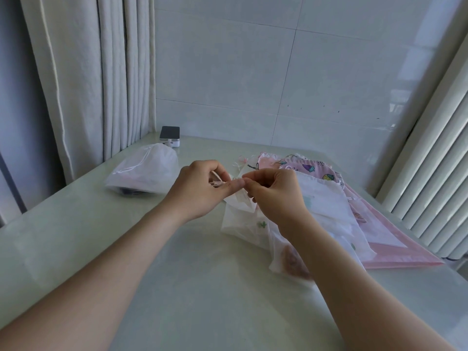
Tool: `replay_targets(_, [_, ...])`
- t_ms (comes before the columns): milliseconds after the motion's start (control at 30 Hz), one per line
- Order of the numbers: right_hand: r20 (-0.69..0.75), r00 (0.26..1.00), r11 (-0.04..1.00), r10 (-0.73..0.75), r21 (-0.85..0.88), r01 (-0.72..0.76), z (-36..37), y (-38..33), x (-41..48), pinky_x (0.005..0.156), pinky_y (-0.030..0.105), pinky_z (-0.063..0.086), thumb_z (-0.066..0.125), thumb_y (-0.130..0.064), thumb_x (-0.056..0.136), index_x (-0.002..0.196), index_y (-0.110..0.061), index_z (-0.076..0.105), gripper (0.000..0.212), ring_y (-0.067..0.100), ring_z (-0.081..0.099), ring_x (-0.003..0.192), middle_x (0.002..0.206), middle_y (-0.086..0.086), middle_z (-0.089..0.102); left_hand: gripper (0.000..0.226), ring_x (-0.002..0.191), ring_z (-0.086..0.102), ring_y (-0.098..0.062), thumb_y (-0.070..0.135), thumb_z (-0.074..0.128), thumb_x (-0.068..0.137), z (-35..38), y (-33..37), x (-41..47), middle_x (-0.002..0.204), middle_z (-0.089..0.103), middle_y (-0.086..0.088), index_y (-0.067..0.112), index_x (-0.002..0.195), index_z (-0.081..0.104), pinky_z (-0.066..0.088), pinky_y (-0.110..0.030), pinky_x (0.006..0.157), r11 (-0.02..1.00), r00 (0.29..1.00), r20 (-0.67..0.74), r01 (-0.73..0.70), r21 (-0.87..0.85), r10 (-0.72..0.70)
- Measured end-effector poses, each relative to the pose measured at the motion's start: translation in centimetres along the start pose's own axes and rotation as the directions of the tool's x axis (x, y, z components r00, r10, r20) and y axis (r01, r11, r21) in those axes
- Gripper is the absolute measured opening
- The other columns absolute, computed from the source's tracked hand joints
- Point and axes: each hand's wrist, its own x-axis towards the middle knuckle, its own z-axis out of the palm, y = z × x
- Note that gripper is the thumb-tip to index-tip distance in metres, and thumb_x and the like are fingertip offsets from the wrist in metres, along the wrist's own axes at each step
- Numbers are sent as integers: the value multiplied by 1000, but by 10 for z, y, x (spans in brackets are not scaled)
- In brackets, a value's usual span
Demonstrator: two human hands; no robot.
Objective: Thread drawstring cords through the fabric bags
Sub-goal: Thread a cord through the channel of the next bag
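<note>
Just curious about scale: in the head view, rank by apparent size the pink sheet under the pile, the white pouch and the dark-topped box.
1. pink sheet, though partly covered
2. white pouch
3. dark-topped box, which is farthest from the camera, so distance shrinks it further

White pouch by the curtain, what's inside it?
Through the thin fabric of the white pouch, faint pink and a dark shape near its front edge show; what they are is hidden.

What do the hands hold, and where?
The right hand pinches the top edge of the thin white fabric bag; the left hand grips a pale pink cord there.
</note>
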Motion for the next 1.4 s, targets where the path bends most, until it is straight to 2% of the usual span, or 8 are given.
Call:
replay_targets(267, [-36,999,999,34,-2,-34,1,2,1,74,45,62,79,-16,89,82,-19,81,7,14,66,64,75,8,77,17,74,73,-4,36,82,89,3,-6,4,73,78,10,20,87,78,48,-10,66,989,998,-65,-31,-142,22])
replay_targets(467, [-60,998,1000,16,-11,-17,-3,6,5,72,37,62,80,-11,87,87,-18,82,7,10,69,65,75,0,78,23,54,52,-4,34,60,105,5,-9,8,78,78,11,14,94,63,38,-23,55,992,991,-131,-6,-126,-11])
replay_targets(600, [-54,986,950,-157,-280,136,0,6,8,71,20,54,71,-13,92,91,-16,80,10,3,67,71,74,-13,72,25,83,61,-12,33,49,109,7,-11,10,89,69,2,10,103,56,40,-24,66,995,987,-150,40,-88,-53])
replay_targets(767, [65,947,801,-316,-516,303,4,10,6,65,29,40,61,-14,92,84,-12,67,10,8,51,66,71,-9,59,27,99,55,-22,32,40,112,7,-8,12,107,61,-1,8,114,52,35,-30,79,989,977,-162,132,-64,-141])
replay_targets(933, [85,951,742,-298,-606,287,4,11,7,63,38,54,60,-24,87,81,-20,61,8,15,57,69,73,-8,59,25,96,51,-26,28,38,111,7,-5,11,102,60,-3,7,110,51,33,-32,76,987,963,-218,157,-28,-159])
replay_targets(1167, [68,953,666,-295,-700,256,2,10,6,61,38,54,58,-26,88,84,-18,61,10,22,60,72,81,-3,61,16,80,52,-25,16,48,106,4,-5,7,91,57,-7,2,112,44,25,-34,60,996,930,-357,81,-31,-87])
replay_targets(1300, [1,960,696,-280,-688,204,1,10,8,61,32,47,60,-27,87,85,-20,59,8,20,59,76,83,-6,62,10,71,49,-10,8,47,101,2,-6,8,83,56,-8,5,109,43,32,-24,53,996,929,-360,92,4,-84])
replay_targets(1400, [-58,965,736,-257,-659,157,-1,11,10,62,34,48,61,-29,88,87,-20,58,9,21,60,78,85,-5,63,7,70,49,-14,8,47,101,1,-7,9,81,56,-8,6,106,43,35,-31,55,999,934,-356,49,23,-38])
